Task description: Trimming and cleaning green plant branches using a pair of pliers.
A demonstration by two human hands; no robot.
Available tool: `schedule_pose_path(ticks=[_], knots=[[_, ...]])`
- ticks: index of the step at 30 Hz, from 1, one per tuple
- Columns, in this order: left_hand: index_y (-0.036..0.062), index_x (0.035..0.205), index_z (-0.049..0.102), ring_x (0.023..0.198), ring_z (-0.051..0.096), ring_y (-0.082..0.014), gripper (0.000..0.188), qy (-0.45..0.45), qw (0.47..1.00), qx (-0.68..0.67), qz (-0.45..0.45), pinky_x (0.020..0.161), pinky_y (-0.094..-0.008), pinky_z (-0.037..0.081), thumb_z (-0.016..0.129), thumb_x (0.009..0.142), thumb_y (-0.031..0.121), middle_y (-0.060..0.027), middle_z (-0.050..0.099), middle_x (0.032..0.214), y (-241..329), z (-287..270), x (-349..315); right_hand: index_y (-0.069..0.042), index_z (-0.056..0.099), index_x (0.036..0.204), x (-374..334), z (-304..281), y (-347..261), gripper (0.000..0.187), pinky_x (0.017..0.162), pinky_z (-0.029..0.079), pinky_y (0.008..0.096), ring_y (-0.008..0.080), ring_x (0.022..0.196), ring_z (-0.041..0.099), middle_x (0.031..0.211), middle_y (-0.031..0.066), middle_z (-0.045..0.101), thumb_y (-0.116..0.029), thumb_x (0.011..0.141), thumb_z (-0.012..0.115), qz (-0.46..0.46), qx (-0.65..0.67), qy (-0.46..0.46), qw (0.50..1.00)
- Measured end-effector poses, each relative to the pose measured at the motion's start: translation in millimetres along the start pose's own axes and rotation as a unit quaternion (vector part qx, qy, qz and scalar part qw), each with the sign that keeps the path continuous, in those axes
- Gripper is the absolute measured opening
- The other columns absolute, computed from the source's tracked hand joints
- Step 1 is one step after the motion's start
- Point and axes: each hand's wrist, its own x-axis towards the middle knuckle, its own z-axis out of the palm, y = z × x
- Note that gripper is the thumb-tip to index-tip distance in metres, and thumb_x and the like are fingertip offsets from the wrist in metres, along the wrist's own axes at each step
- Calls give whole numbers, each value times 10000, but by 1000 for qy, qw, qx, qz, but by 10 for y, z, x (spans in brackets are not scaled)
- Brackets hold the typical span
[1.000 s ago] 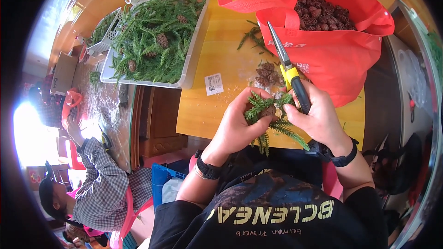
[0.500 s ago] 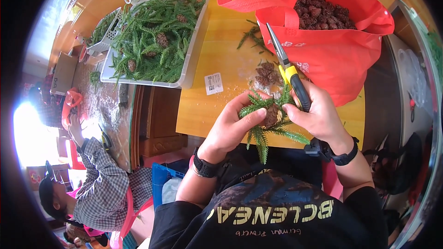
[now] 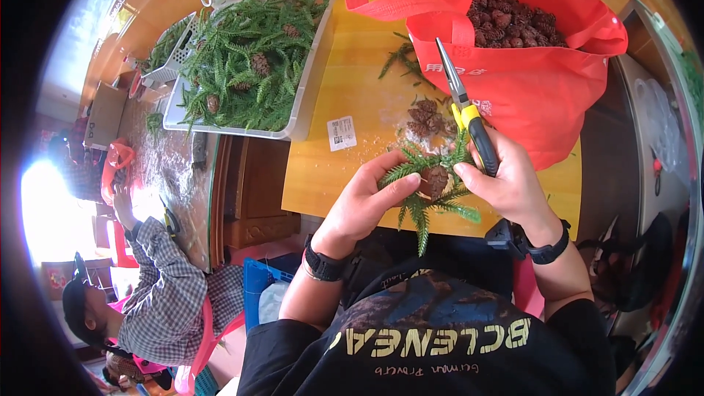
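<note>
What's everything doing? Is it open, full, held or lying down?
Left hand: gripping green sprig
Right hand: holding pliers, pinching sprig
Green sprig: held, brown cone in it
Pliers: held, jaws look closed
White tub: uncovered, heaped with greenery
Red bag: open, brown cones inside
White label: lying flat

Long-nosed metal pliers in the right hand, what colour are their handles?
The handles are black and yellow, clearest in the head view.

Blown-out white glare, far left
</note>
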Motion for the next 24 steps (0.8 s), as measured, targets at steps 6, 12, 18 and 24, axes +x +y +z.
schedule_pose_path(ticks=[6,12,18,24], knots=[[-30,1009,581,809,560,-70,190,27,990,136,3,732,-220,456,587,866,94,-26,623,879,157,32,-92,-37,495,828,-91,-27,-89,201,569,322,208,37,646,349,707,-57,373,-89,738,668,-11,-13,-6,1000],[-16,956,607,765,572,-108,143,68,952,270,123,696,-242,453,601,842,70,-47,598,810,320,-267,-101,13,596,812,-308,-194,-107,89,523,272,189,12,574,324,655,-61,427,-30,736,617,-26,-14,49,998],[-28,927,624,638,528,-57,177,184,903,353,162,551,-226,424,651,793,85,-30,608,760,1155,-581,-151,15,648,874,-505,-398,-152,188,731,436,268,68,561,408,585,-34,344,-56,700,661,-26,-45,63,997],[-18,969,640,744,577,-77,193,269,865,316,281,685,-215,466,631,835,119,-16,641,828,1849,-1142,-6,22,655,853,-491,-427,-20,189,790,451,313,156,725,560,570,10,336,-41,675,646,-91,-66,34,993]])
